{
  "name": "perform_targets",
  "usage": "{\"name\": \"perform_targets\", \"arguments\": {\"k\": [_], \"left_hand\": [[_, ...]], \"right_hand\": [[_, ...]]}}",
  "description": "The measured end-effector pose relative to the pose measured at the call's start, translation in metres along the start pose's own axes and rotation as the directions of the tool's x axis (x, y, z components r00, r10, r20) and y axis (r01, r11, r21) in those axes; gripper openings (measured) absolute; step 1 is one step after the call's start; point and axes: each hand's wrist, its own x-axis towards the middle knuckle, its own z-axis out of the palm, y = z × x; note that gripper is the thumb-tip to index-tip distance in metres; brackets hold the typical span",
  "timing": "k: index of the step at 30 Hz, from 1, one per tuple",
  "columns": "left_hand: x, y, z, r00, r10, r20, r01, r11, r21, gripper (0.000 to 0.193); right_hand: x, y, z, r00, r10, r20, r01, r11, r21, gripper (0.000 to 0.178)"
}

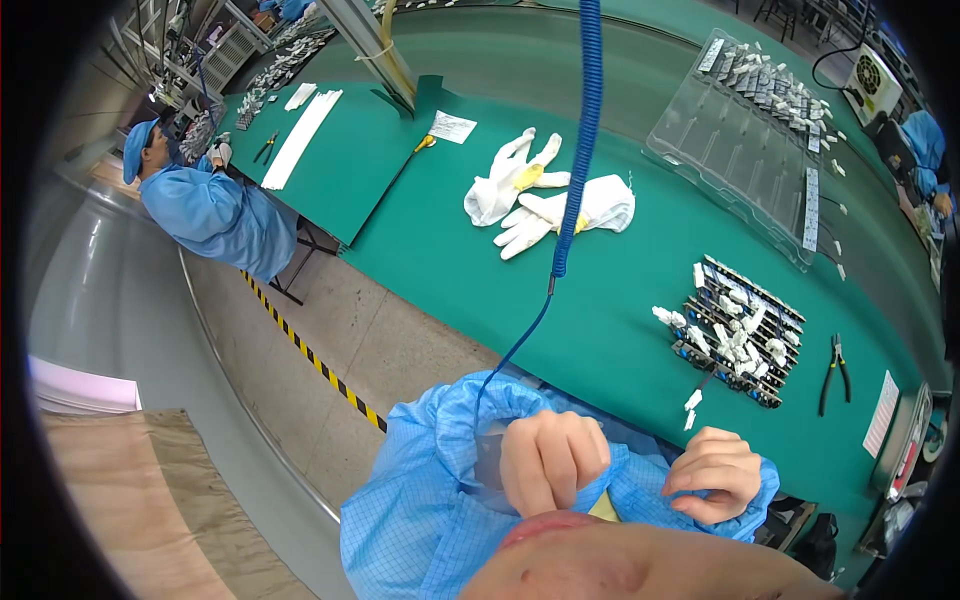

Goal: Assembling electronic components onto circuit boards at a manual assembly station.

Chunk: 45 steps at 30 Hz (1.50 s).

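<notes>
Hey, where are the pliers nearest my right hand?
In the head view, the pliers lie right of the wired strips on the green mat, left of a paper sheet.

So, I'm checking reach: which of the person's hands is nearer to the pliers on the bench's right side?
Right. The right hand is short of the pliers, to their left; the left hand is farther left. Neither touches them.

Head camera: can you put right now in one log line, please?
left hand: curled in fist | right hand: loosely curled | white gloves: lying on green table | pliers: right of dark strips
</notes>
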Motion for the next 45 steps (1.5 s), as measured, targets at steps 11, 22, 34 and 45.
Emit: {"name": "perform_targets", "arguments": {"k": [11, 22, 34, 45], "left_hand": [[0.002, 0.000, -0.012, 0.998, 0.007, -0.068, 0.000, 0.994, 0.108, 0.020], [-0.002, -0.021, -0.031, 0.939, -0.327, -0.105, 0.325, 0.945, -0.031, 0.024], [0.048, -0.025, -0.041, 0.813, -0.514, -0.274, 0.454, 0.853, -0.256, 0.022], [0.070, -0.021, -0.027, 0.777, -0.525, -0.346, 0.471, 0.851, -0.233, 0.024]], "right_hand": [[0.006, 0.022, -0.005, 0.998, 0.000, -0.056, 0.004, 0.998, 0.059, 0.014], [0.008, 0.026, -0.011, 0.996, -0.041, -0.074, 0.050, 0.990, 0.129, 0.015], [0.021, 0.020, 0.004, 0.988, -0.154, -0.001, 0.151, 0.970, 0.189, 0.024], [0.017, 0.011, 0.040, 0.970, -0.111, -0.215, 0.150, 0.973, 0.173, 0.029]]}}
